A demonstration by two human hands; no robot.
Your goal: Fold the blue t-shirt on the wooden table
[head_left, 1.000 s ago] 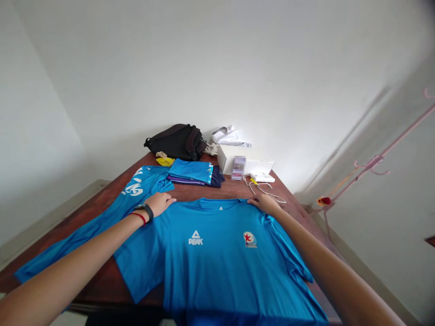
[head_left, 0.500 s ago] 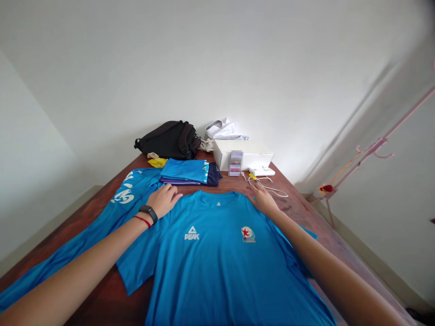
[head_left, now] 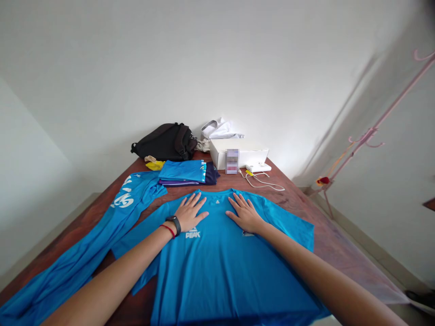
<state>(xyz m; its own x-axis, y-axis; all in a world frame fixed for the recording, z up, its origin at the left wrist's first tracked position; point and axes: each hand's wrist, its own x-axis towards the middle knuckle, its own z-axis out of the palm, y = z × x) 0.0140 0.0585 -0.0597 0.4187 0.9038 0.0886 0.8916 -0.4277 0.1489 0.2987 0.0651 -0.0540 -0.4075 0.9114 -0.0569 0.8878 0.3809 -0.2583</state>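
- Pale walls (head_left: 217, 68) rise behind a reddish-brown table (head_left: 288, 199) in the head view, with a corner at the left.
- Beyond the table's right edge is a pink coat stand (head_left: 390, 115) with curved hooks; a small red and yellow object (head_left: 323, 181) hangs low on it.
- On the near part of the table a blue T-shirt (head_left: 210, 271) lies spread out, front up, collar toward the far side, both sleeves out sideways, with soft creases down the body.
- Palm down, the left hand (head_left: 189, 212) rests on the shirt just beside the collar, fingers spread and grasping nothing; it partly covers the white chest logo. A black watch (head_left: 174, 225) and a red string (head_left: 168, 230) circle that wrist.
- Across the collar, the right hand (head_left: 245, 213) also lies flat on the shirt, fingers spread, gripping nothing, and covers most of the chest badge.
- Left of the shirt stretches a long blue garment (head_left: 74, 262) with white markings.
- Farther back sits a pile of folded clothes (head_left: 183, 172), near a yellow cloth (head_left: 155, 165) and a black bag (head_left: 163, 144).
- To their right are a white box (head_left: 254, 154), a blurred-out card (head_left: 232, 161) before it, a white device (head_left: 258, 167) and a pale cord (head_left: 267, 185).
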